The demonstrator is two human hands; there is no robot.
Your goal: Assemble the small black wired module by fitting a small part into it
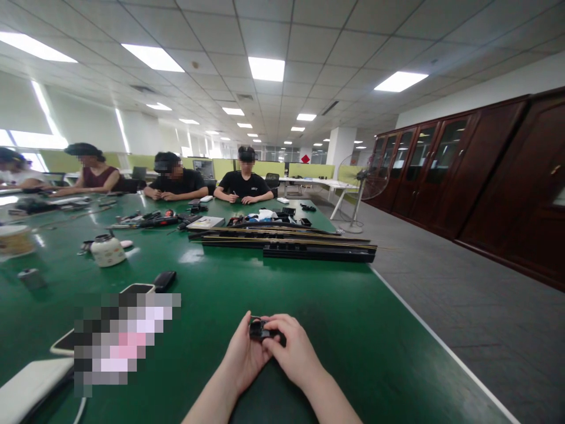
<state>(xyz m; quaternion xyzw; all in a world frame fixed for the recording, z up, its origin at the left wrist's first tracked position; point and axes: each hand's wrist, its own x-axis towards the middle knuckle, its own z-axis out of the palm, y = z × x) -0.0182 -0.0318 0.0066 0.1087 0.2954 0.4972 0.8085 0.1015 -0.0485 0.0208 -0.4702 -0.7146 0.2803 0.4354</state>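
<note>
L hand [245,354]: cupped under sm. black part [257,330], thumb up along its L side.
R hand [293,343]: fingers & thumb gripping same part from R, covering some of it.
Both hands: tog., closed around part; exact shape hard to tell.
Part loc.: in hands, over near side of green table [212,300]; can't tell if hands touch tabletop.
Blk bars [320,254]: lying beyond hands, approx. crosswise, w/ thin yellowish rods [286,239].
White jar [108,251]: upright, far L of hands.
Co-workers [245,184]: seated at far side.
</note>
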